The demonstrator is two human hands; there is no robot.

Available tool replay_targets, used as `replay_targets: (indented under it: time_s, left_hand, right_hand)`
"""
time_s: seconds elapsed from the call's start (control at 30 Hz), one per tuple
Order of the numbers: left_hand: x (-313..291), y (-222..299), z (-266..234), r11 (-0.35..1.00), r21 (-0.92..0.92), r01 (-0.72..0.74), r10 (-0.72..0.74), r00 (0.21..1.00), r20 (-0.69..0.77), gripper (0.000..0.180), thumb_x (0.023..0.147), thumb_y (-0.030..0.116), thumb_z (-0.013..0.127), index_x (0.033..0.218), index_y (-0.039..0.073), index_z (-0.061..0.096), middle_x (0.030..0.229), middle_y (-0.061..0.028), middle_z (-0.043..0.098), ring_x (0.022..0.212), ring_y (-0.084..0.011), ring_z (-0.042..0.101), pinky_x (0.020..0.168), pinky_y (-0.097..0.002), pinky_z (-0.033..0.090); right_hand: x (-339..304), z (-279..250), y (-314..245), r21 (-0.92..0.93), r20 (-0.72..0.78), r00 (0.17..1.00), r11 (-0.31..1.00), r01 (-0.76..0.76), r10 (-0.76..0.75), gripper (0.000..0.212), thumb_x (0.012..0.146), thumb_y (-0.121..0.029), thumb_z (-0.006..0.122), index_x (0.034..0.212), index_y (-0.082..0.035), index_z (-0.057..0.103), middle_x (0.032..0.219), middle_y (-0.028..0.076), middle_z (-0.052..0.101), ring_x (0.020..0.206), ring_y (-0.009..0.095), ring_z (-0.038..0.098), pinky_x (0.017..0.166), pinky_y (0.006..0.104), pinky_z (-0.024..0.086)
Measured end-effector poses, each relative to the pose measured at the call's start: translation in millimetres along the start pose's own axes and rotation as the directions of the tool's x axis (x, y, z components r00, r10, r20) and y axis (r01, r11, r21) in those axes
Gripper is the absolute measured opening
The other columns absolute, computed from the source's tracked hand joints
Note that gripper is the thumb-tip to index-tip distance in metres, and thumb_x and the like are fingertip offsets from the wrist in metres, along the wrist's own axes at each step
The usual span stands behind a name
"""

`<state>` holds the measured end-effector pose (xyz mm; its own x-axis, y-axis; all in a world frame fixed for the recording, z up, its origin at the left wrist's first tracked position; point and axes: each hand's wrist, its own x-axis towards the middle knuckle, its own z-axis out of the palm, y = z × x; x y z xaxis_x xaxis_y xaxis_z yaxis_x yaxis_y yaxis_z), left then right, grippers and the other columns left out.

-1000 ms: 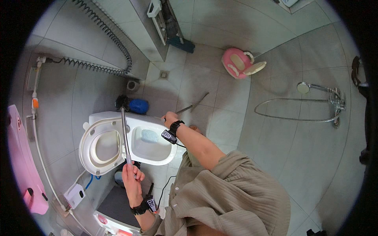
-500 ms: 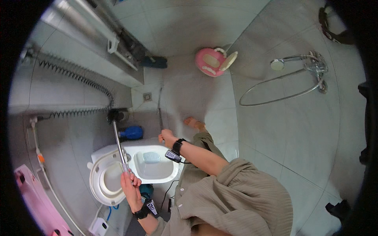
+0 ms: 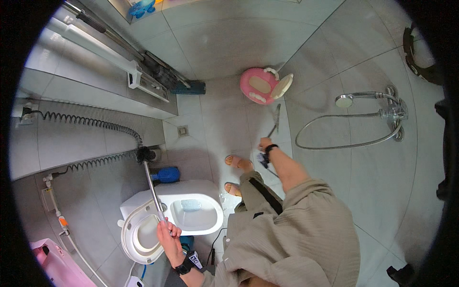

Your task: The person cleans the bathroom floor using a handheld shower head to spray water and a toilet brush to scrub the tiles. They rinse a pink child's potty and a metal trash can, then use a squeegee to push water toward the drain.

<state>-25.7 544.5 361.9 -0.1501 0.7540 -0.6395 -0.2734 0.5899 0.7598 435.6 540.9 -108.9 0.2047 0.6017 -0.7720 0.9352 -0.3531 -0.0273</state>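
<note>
My left hand (image 3: 168, 234) is closed round the end of a silver handle over the raised toilet seat. The handle belongs to a toilet brush (image 3: 152, 184) with a round black head, held up near the left wall. Off to the right, my right hand (image 3: 266, 144) grips a thin dark stick-like tool (image 3: 273, 129) with a long narrow grey end. It points away from me toward the floor by the right wall; its exact kind is too blurred to tell. The white toilet (image 3: 210, 196) stands below my left hand, its bowl uncovered, with a pale blue patch inside.
A blue container (image 3: 166, 174) sits behind the toilet. The pink child's potty (image 3: 248, 79) stands at the far wall. A shower hose (image 3: 334, 147) hangs on the right wall, a coiled hose (image 3: 91, 120) on the left. A pink tub (image 3: 67, 265) is at lower left.
My right hand has swung from beside the toilet to the right and forward, carrying the stick-like tool. The left hand still holds the brush. The view has shifted slightly.
</note>
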Motion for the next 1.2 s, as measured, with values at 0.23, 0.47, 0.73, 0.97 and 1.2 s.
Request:
replay_targets:
  time_s: [0.23,0.47,0.73,0.97,1.2]
  left_hand:
    - [-8.0,4.7,15.5,0.999,-0.02,-0.028,0.027,0.999,-0.037,0.021,0.094,0.023,0.043,0.099,0.002,0.047,0.066,0.0022,0.036,0.051,-0.0051,0.031,0.046,-0.0206,0.029]
    - [-9.4,13.9,25.6,0.994,-0.063,-0.087,0.085,0.995,-0.044,0.021,0.094,0.022,0.043,0.099,0.003,0.047,0.066,0.0024,0.036,0.052,-0.0051,0.031,0.046,-0.0209,0.028]
    - [4.2,12.5,29.1,0.995,-0.087,-0.045,0.033,0.991,-0.131,0.019,0.094,0.022,0.043,0.098,0.003,0.047,0.066,0.0024,0.037,0.051,-0.0054,0.032,0.046,-0.0211,0.029]
    - [-0.7,5.8,34.4,0.993,-0.121,0.0,-0.02,0.986,-0.163,0.019,0.094,0.021,0.043,0.098,0.003,0.047,0.066,0.0022,0.036,0.051,-0.0061,0.031,0.046,-0.022,0.029]
    - [5.1,12.2,40.4,0.987,-0.145,-0.072,0.049,0.986,-0.16,0.02,0.094,0.021,0.043,0.098,0.002,0.048,0.067,0.0027,0.035,0.053,-0.0056,0.031,0.047,-0.0209,0.028]
  right_hand:
    - [-78.1,-61.3,-226.2,-0.189,-0.096,0.923,0.917,0.351,-0.373,0.013,0.073,-0.028,0.062,0.079,-0.018,0.069,0.089,0.006,0.065,0.083,0.025,0.061,0.067,0.0434,0.043]
    - [-100.3,-122.2,-241.7,0.001,-0.132,0.743,0.749,0.662,-0.656,0.027,0.056,0.002,0.064,0.065,-0.023,0.066,0.071,0.001,0.064,0.063,0.022,0.06,0.051,0.0312,0.042]
    - [18.7,-177.2,-135.4,-0.353,-0.172,0.871,0.854,0.382,-0.461,0.016,0.069,-0.026,0.064,0.075,-0.011,0.068,0.074,0.008,0.064,0.068,0.024,0.06,0.056,0.0363,0.043]
    - [69.0,-200.9,-186.8,-0.359,0.088,0.942,0.871,0.334,-0.325,0.021,0.079,-0.023,0.06,0.094,-0.009,0.067,0.102,0.009,0.063,0.094,0.024,0.059,0.077,0.0376,0.049]
    - [-26.0,-140.7,-131.8,-0.626,-0.031,0.8,0.636,0.452,-0.599,0.029,0.071,-0.027,0.066,0.092,-0.006,0.067,0.089,0.01,0.064,0.088,0.027,0.057,0.08,0.0409,0.041]
